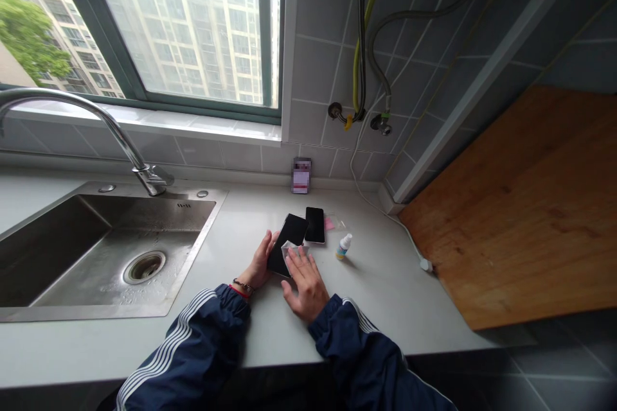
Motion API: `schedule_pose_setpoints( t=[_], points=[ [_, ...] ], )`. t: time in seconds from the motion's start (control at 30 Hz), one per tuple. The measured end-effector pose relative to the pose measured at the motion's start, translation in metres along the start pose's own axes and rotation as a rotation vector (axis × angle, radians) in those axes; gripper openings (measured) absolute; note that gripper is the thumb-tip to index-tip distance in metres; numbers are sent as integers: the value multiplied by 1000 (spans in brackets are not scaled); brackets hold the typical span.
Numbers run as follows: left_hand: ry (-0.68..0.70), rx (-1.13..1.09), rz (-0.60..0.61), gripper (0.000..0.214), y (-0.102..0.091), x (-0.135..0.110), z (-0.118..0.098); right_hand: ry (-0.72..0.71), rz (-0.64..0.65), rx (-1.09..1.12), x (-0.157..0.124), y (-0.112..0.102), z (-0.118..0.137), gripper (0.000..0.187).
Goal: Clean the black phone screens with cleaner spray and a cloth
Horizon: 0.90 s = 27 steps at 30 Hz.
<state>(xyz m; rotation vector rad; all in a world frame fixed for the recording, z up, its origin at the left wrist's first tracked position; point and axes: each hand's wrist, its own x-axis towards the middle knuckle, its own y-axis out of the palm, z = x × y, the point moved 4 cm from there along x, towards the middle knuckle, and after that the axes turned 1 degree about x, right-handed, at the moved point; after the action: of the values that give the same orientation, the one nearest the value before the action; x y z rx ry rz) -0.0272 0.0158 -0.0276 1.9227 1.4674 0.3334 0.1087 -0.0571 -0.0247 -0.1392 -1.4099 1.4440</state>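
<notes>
My left hand (261, 261) grips the left edge of a dark-screened smartphone (292, 228), which is tilted above the counter. A whitish wiping cloth (289, 249) lies over the lower part of its screen. My right hand (304, 282) holds this cloth against the glass under its fingers, which hide part of it. Just behind the held phone, a second black phone (315, 225) lies flat on the counter. To the right stands a small white spray bottle (344, 246) with a coloured label.
A clear plastic packet with a pink piece (330, 223) lies beside the flat phone. Another phone (301, 176) leans upright against the wall, its screen lit. The steel sink (193, 270) and faucet (144, 167) are on the left. A wooden board (520, 218) and a white cable (409, 231) stand right.
</notes>
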Motion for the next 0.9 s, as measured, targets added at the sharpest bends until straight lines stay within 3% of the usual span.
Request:
schedule_pose_setpoints(
  t=[0.1,0.27,0.37,0.53,0.73,0.9],
  points=[
    [-4,4,13,71,0,0,0,-86,55,23,0,2,4,66],
    [7,8,33,70,4,-2,-2,20,-17,-9,-1,-1,0,63],
    [9,25,33,69,6,-3,-2,-83,43,11,-1,1,4,60],
    [21,22,30,70,7,-4,-3,37,14,-13,1,0,0,58],
    [-3,31,-12,70,7,-6,-4,-106,128,28,0,3,8,63],
    [10,1,17,67,7,-4,-3,20,45,-26,2,3,2,62]
  ],
)
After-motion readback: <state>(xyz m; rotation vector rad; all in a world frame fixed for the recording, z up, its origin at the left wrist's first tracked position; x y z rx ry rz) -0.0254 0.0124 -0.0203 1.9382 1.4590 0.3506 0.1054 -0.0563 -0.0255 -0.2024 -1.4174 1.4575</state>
